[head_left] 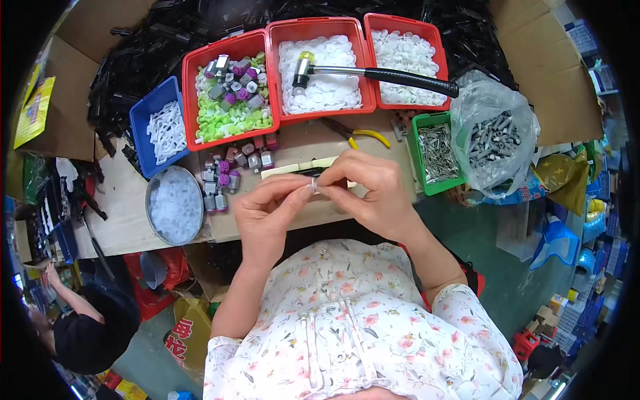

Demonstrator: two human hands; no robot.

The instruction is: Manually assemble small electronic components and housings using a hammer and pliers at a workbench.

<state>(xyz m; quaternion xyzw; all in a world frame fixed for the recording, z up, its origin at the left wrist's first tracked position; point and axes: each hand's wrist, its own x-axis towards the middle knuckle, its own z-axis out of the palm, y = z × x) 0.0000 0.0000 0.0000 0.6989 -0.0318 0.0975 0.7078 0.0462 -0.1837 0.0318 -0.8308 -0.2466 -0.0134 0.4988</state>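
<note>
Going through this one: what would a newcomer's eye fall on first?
Probably the black-handled hammer lying across the middle and right red bins of white discs. Next, the purple and gray blocks over green pieces in the left red bin. Then, at center, the left hand and right hand, their grip meeting at a small pale piece.

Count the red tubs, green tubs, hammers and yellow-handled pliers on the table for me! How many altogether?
Red tubs: 3
Green tub: 1
Hammer: 1
Yellow-handled pliers: 1
Total: 6
</note>
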